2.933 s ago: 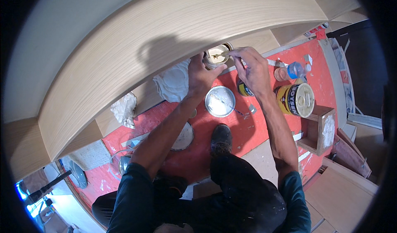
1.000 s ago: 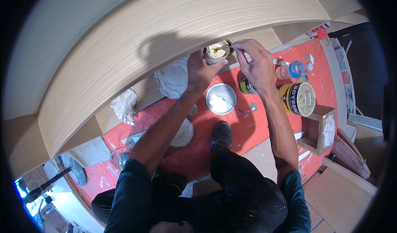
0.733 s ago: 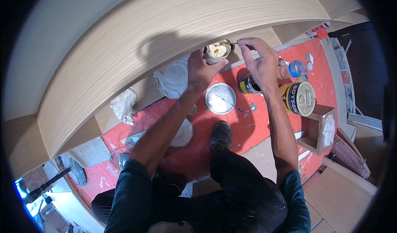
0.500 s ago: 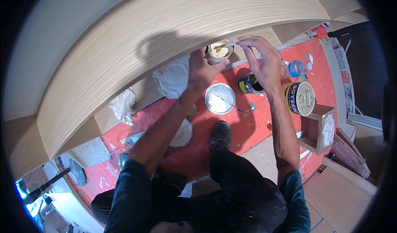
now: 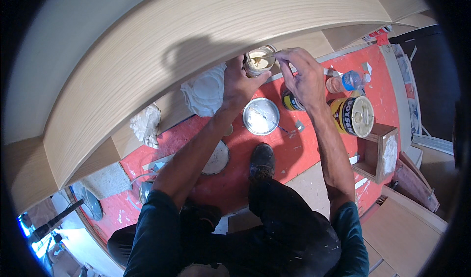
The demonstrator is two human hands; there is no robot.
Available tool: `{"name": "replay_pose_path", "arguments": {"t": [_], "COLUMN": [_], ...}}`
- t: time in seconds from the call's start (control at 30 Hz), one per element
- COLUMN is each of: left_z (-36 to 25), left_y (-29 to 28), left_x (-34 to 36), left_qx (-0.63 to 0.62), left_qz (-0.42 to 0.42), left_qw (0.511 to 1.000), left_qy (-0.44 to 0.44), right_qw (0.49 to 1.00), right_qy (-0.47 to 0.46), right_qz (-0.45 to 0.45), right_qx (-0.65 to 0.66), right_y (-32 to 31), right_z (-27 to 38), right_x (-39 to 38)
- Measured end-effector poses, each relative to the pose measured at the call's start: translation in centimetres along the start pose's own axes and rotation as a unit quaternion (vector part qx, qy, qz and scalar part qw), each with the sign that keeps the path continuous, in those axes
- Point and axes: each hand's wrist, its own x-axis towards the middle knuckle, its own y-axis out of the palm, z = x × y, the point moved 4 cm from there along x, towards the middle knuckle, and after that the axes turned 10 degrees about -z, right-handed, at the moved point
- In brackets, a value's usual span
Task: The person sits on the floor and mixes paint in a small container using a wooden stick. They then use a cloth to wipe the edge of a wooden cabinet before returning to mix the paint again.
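My left hand (image 5: 239, 84) is wrapped around a small jar (image 5: 254, 71) of cream-coloured paste, under the front edge of the wooden shelf. Pinched in my right hand (image 5: 305, 79) is a thin stick (image 5: 269, 56), its far end inside the jar at the paste. The tip is too small to make out clearly. Below my right wrist stands a dark paint can (image 5: 290, 101), partly hidden by that hand. A round pale lid (image 5: 255, 124) lies near my shoe with a thin, brush-like rod across it.
The curved pale wood shelf (image 5: 221, 29) overhangs the work. White crumpled cloths (image 5: 203, 94) lie to the left. On the red floor sheet (image 5: 294, 152) stand a yellow-and-black can (image 5: 362, 116), a plastic bottle (image 5: 349, 81) and a wooden box (image 5: 375, 154). Another lid (image 5: 217, 159) lies below my left forearm.
My right hand has moved slightly left and down, closer to the jar, with the stick reaching further across it. It now covers more of the dark can. The left hand stays put.
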Motion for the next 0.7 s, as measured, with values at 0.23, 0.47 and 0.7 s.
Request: {"name": "replay_pose_path", "arguments": {"t": [0.23, 0.47, 0.7], "left_z": [-0.2, -0.4, -0.1], "left_y": [-0.1, -0.5, -0.6], "left_x": [0.1, 0.0, -0.7], "left_qx": [-0.053, -0.069, -0.018], "left_qz": [0.0, -0.011, -0.02], "left_qw": [0.998, 0.997, 0.999], "left_qy": [-0.018, -0.023, -0.017], "right_qw": [0.999, 0.994, 1.0], "right_qy": [-0.017, -0.043, -0.019], "right_qz": [-0.041, -0.098, -0.002], "right_qx": [0.014, 0.028, -0.014], "right_y": [-0.5, -1.8, 0.0], "right_z": [1.1, 3.1, 1.2], "right_x": [0.3, 1.3, -0.3]}}
